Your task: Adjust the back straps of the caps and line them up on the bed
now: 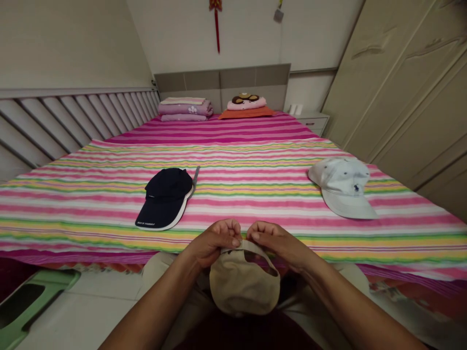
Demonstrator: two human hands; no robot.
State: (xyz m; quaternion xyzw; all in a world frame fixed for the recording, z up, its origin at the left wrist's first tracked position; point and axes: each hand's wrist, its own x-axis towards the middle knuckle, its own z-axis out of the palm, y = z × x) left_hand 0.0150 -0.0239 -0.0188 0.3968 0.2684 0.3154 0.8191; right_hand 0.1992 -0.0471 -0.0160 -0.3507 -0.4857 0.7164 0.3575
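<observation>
A beige baseball cap [243,287] is upside-down to my view above my lap, its back opening and adjustable strap turned toward the bed. My left hand [219,238] pinches the strap near its middle between thumb and fingers. Close beside it, my right hand [273,240] has its fingers curled together at the same strap; the exact contact is partly hidden. On the bed to the left lies a navy cap [166,189] with a white-edged brim and a loose grey strap end. A white cap [345,182] with a small dark emblem rests on the right.
A striped sheet [251,184] covers the bed in front of me. Folded purple bedding [186,111] and a pink pillow [246,103] lie by the headboard [255,80]. A railing [73,119] runs left, wardrobe doors [397,82] right. A green stool [47,291] stands lower left.
</observation>
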